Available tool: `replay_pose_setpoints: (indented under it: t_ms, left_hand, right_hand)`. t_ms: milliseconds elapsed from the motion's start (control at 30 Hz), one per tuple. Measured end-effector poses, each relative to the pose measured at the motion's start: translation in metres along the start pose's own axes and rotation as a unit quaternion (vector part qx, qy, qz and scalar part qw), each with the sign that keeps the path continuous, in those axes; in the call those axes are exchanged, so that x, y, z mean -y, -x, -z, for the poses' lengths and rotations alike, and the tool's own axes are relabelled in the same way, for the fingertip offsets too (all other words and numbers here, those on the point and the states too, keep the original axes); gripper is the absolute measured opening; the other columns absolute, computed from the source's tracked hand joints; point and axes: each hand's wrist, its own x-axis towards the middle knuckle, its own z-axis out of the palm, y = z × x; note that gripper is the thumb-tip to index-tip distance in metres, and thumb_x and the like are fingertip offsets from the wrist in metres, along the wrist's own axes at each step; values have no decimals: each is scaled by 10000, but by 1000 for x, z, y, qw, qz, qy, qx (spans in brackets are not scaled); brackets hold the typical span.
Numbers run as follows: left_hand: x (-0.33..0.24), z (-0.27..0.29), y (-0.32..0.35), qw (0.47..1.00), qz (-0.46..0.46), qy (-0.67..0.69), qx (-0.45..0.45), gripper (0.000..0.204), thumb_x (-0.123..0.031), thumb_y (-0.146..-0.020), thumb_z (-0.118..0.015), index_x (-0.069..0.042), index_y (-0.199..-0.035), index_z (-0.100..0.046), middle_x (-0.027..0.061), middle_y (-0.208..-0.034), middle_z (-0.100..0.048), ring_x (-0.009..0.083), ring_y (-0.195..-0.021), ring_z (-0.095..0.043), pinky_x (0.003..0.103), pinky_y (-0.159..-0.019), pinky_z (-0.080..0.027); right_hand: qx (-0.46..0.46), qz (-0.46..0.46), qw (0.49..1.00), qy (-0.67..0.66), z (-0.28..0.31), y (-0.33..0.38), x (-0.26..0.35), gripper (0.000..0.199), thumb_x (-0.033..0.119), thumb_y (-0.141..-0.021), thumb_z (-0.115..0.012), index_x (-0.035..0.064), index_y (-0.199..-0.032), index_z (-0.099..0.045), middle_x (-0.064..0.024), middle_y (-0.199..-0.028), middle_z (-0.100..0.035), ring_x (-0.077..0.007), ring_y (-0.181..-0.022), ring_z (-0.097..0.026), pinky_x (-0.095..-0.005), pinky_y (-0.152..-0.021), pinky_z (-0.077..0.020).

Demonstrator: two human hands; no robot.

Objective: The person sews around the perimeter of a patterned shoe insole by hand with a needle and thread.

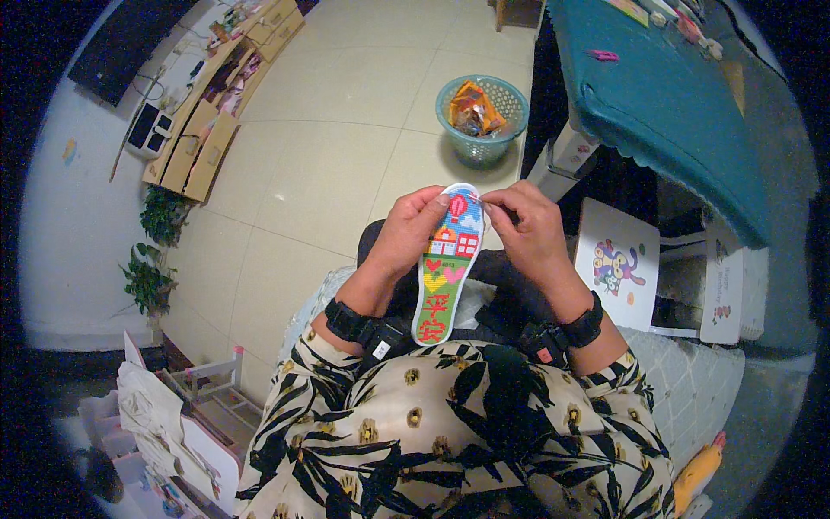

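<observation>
- Left hand (411,232) grips the insole (445,264) by its left edge, upright over the lap.
- Right hand (527,229) pinches at the insole's far right edge; any needle is too small to see.
- Far off, a basket (482,117) sits left of the counter (666,95).

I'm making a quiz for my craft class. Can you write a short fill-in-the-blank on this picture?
1. The left hand holds an embroidered ____.
2. The right hand pinches at the insole's ____ end.
3. The basket stands on the ____.

Missing words: insole; top; floor
</observation>
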Motion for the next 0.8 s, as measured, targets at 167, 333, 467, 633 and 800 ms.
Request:
replay_pose_setpoints:
  t_ms: [167, 333, 467, 633, 800]
  left_hand:
    - [-3, -3, 2, 1000, -6, -12, 5, 273, -188, -884, -419, 26, -1019, -520, 35, -839, -592, 66, -714, -556, 202, -632, -461]
    - [-2, -3, 2, 1000, -4, -2, 12, 268, -182, -884, -418, 25, -1020, -520, 36, -840, -592, 68, -716, -556, 204, -634, -462]
    - [-3, -4, 3, 999, -20, -29, 12, 262, -180, -883, -423, 23, -1015, -523, 36, -834, -593, 65, -718, -553, 203, -634, -460]
    - [-6, -4, 5, 997, -40, -66, 17, 257, -178, -884, -424, 25, -1004, -527, 28, -845, -589, 55, -722, -542, 197, -637, -455]
    - [1, -6, 3, 970, -91, -221, -38, 204, -160, -843, -470, -5, -937, -565, 76, -737, -607, 99, -624, -560, 243, -560, -449]
  right_hand:
    - [-7, 4, 1000, 5, 1, 1, 1, 99, 59, -715, -582, 23, -803, -609, -97, -706, -553, -219, -630, -540, -286, -559, -420]
    - [5, -14, 1000, 9, 3, 1, 4, 80, 77, -719, -575, 30, -778, -600, -117, -722, -552, -275, -665, -552, -336, -596, -447]
    - [1, -9, 1000, 1, 4, 2, 5, 79, 73, -718, -572, 30, -778, -601, -118, -715, -550, -278, -656, -551, -341, -589, -445]
    - [3, -7, 1000, 5, 4, 2, 6, 81, 72, -717, -567, 28, -776, -600, -121, -712, -549, -282, -655, -552, -347, -582, -443]
    - [6, 2, 1000, 29, 4, 4, 6, 87, 93, -716, -561, 31, -768, -595, -134, -710, -544, -301, -659, -544, -362, -588, -443]
